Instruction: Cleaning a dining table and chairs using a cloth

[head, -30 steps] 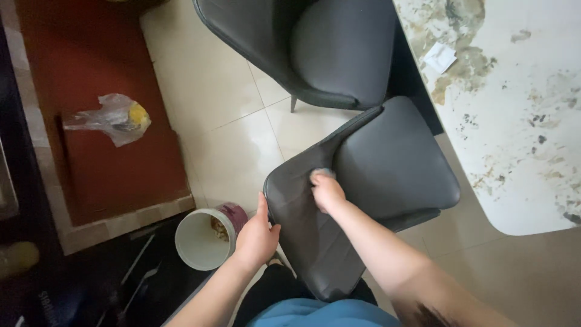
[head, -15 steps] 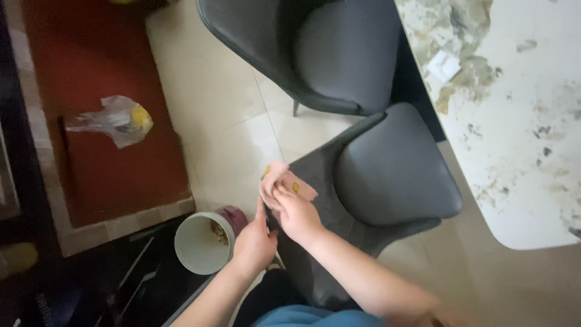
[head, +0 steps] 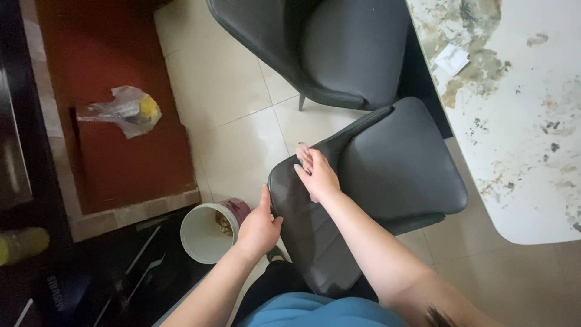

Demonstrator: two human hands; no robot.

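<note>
Chair (head: 387, 163): dark padded seat, standing on tile beside table (head: 532, 121). Left hand (head: 259, 227) is gripping chair's back edge; right hand (head: 316, 172) is lying flat on backrest top, whether holding anything I cannot tell. Likely heavy, stiff-framed, smooth-skinned; backrest rim is offering firmest hold. Bin (head: 209, 233) is sitting left of chair; second chair (head: 327, 48) beyond.

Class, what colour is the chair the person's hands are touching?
Dark grey, the chair, seen best in the head view.

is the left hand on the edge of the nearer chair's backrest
Yes, the left hand grips the edge of the dark grey chair backrest.
</note>
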